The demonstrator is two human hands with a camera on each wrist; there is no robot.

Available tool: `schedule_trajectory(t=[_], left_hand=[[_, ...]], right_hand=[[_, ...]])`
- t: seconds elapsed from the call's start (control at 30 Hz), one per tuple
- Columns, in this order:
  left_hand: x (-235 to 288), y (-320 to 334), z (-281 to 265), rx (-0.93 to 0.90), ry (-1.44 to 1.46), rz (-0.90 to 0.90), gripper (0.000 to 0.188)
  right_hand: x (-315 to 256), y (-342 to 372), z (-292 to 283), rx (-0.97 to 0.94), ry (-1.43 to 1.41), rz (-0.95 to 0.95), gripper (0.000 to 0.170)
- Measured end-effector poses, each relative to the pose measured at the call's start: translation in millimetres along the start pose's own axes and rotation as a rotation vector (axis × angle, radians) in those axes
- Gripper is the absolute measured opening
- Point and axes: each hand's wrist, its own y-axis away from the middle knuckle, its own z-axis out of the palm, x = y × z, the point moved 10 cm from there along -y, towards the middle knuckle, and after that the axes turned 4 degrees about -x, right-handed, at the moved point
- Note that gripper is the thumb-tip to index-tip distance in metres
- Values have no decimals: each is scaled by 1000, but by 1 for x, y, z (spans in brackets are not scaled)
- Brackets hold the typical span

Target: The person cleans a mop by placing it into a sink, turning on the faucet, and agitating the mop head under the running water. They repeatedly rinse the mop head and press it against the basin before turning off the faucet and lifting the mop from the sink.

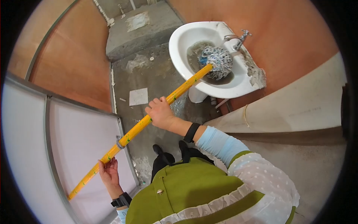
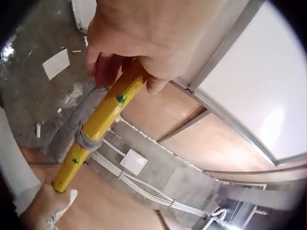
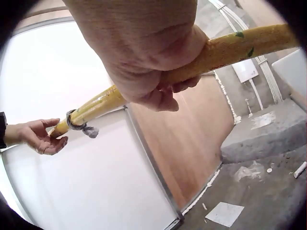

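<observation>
Mop slants from lower left into sink, upper right. Right hand, mid-frame, knuckles up, clamps round it; left hand, lower left, palm up, loosely pinches it between thumb and fingers.

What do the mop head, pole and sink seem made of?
Mop head: fabric strips or yarn, matte, from its speckled strands. Pole: glossy yellow paint or plastic, catching light; core hidden. Sink: probably glazed ceramic, given its smooth white shine.
</observation>
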Motion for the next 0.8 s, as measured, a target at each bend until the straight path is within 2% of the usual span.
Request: schedule_trajectory(t=[0.1, 0.37, 0.57, 0.67, 0.73, 0.77, 0.8], left_hand=[[-10, -10, 18, -23, 220, -34, 24], [-10, -30, 18, -153, 398, -8, 12], [2, -30, 37, -354, 390, 113, 16], [0, -31, 36, -370, 335, 151, 20], [-1, -25, 46, -389, 237, 140, 26], [-3, -19, 54, -438, 172, 135, 31], [-8, -27, 35, -382, 219, 142, 31]], right_hand=[[0, 2, -5, -12, -28, -11, 17], [-3, 3, -9, 25, -92, -75, 24], [8, -8, 2, -33, -25, 59, 24], [9, -7, 7, -9, -30, 53, 21], [10, -14, 27, -166, 58, 59, 25], [11, -10, 26, -37, 42, -3, 25], [16, -12, 35, 9, -50, -45, 24]])
